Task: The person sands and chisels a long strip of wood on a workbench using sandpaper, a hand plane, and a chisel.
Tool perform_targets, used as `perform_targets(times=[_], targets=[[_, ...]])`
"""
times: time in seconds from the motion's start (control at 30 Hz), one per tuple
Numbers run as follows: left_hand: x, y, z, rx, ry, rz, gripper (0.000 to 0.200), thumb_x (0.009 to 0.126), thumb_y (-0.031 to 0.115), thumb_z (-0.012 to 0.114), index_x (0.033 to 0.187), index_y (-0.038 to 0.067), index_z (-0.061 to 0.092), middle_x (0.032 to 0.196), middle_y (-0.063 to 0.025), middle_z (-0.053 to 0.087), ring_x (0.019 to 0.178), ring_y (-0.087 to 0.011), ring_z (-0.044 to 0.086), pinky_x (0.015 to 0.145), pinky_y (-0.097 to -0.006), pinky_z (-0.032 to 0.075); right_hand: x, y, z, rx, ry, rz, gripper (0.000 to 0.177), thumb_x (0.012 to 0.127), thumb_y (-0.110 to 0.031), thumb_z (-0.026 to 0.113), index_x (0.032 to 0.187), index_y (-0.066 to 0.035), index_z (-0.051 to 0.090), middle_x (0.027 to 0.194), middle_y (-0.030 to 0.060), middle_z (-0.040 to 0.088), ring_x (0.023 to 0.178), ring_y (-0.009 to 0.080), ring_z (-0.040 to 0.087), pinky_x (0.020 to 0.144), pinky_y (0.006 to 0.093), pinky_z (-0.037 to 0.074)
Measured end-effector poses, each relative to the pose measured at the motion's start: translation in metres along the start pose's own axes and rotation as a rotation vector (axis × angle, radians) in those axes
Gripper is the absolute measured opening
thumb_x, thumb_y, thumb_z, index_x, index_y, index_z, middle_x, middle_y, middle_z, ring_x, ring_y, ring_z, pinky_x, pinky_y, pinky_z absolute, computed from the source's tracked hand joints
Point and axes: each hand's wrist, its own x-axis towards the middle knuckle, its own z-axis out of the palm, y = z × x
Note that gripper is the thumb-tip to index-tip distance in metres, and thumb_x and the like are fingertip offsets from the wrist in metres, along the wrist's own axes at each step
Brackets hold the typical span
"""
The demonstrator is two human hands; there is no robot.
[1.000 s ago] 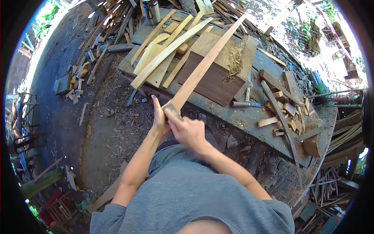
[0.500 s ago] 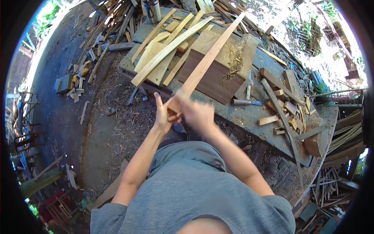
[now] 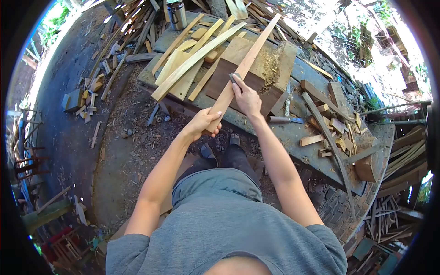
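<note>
My left hand (image 3: 203,123) is closed round the near end of a long pale wooden strip (image 3: 250,57). The strip slants away from me, its far part lying across a big wooden block (image 3: 233,75). Farther up the strip, my right hand (image 3: 247,99) presses a small dark grey piece (image 3: 234,78), which looks like folded sandpaper, onto the wood. Its fingers are closed over that piece, so much of it is hidden. Left of the block lie several other light strips, among them a long curved one (image 3: 197,61).
A workbench (image 3: 275,137) carries sawdust, a knife with a wooden handle (image 3: 285,120) and a heap of offcuts (image 3: 337,130) at the right. A metal flask (image 3: 176,16) stands at the back. More scraps (image 3: 85,98) lie on the ground at left.
My right hand has moved up the strip from its near end, and the grey piece now shows under its fingers. My left hand has gone from spread fingers to gripping the strip's end.
</note>
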Motion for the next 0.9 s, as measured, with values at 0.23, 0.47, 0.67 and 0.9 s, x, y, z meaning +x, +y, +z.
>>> perform_targets(times=[0.23,0.47,0.67,0.9], targets=[[-0.052,0.009,0.002,0.086,0.08,0.071,0.041,0.103,0.029,0.044,0.139,0.01,0.041,0.069,-0.0071,0.059,0.047,-0.0127,0.055,0.038,-0.0258,0.046,-0.078,-0.02,0.006,0.258,-0.046,-0.397,0.033,0.097,-0.03,0.052,0.129,-0.025,0.061,0.089,0.0166,0.07,0.08,0.0351,0.069,0.07,0.0445,0.055],[-0.078,0.0,0.004,0.076,0.104,0.075,0.05,0.101,0.023,0.051,0.146,0.007,0.035,0.069,-0.008,0.06,0.049,-0.0147,0.059,0.044,-0.0283,0.052,0.003,0.0,0.0,0.127,-0.007,-0.002,0.038,0.098,-0.034,0.05,0.134,-0.025,0.056,0.109,0.0183,0.067,0.096,0.0376,0.066,0.081,0.0461,0.054],[-0.073,-0.007,0.003,0.082,0.169,0.082,0.046,0.1,0.025,0.052,0.141,0.007,0.044,0.07,-0.0063,0.061,0.048,-0.0115,0.058,0.041,-0.0245,0.048,-0.099,-0.039,0.0,0.1,-0.274,-0.228,0.043,0.094,-0.029,0.058,0.137,-0.029,0.054,0.104,0.0192,0.068,0.089,0.0377,0.068,0.078,0.0463,0.055],[-0.087,-0.002,0.007,0.092,0.182,0.101,0.046,0.101,0.026,0.053,0.142,0.009,0.044,0.065,-0.0046,0.058,0.045,-0.0086,0.054,0.038,-0.0229,0.044,0.001,0.01,0.013,0.003,0.065,-0.079,0.037,0.097,-0.039,0.048,0.133,-0.035,0.053,0.082,0.0216,0.069,0.076,0.0429,0.067,0.067,0.0539,0.054]])
